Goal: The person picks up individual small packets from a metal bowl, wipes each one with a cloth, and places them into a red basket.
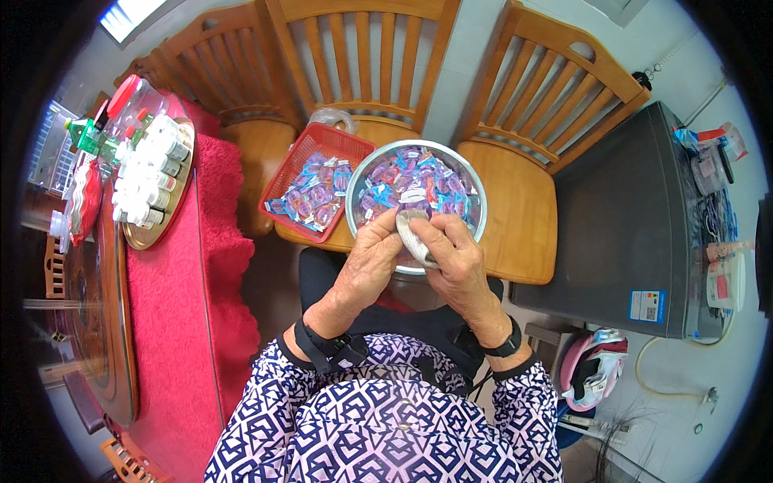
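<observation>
My left hand and my right hand meet over a round metal basin. Between their fingers is a folded greyish-white cloth. A small purple packet shows at its upper end, partly covered by cloth and fingers. The left thumb and fingers pinch the cloth beside the packet; the right fingers press on the cloth's other side. Many small purple and blue plastic packets fill the basin. More packets lie in a red plastic basket just left of it.
Basket and basin rest on wooden chairs. To the left, a table with a red fluffy cover bears a gold tray of white bottles. A dark grey appliance stands at right, near a pink basin of cloths.
</observation>
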The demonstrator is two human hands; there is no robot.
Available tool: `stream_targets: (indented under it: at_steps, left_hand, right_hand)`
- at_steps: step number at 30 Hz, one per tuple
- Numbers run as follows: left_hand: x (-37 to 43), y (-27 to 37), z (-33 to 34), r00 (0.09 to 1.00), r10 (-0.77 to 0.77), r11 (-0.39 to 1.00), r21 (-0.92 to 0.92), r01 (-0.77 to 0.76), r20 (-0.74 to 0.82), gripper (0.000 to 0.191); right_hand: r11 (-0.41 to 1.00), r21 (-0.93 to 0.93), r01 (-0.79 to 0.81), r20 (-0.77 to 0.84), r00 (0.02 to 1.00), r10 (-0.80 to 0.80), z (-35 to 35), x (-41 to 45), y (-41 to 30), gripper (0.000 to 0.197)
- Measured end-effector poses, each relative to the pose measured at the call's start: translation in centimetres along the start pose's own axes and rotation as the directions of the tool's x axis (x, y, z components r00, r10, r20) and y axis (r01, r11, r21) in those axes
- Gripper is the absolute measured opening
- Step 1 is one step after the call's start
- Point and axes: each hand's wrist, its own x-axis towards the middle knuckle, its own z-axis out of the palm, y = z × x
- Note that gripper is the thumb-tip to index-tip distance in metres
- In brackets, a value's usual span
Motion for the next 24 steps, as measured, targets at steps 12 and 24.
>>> stream_targets:
  at_steps: [12, 24]
  left_hand:
    - [-0.1, 0.4, 0.0, 0.99, -0.091, 0.974, -0.196, 0.111, 0.105, 0.038]
    - [-0.1, -0.1, -0.3, 0.996, -0.086, 0.884, -0.464, 0.061, -0.033, 0.024]
  right_hand:
    - [0.998, -0.06, 0.006, -0.05, 0.999, -0.009, 0.2, 0.0, 0.2, 0.044]
    - [0.976, -0.211, 0.047, -0.074, 0.995, -0.064, -0.4, 0.4, 0.3, 0.041]
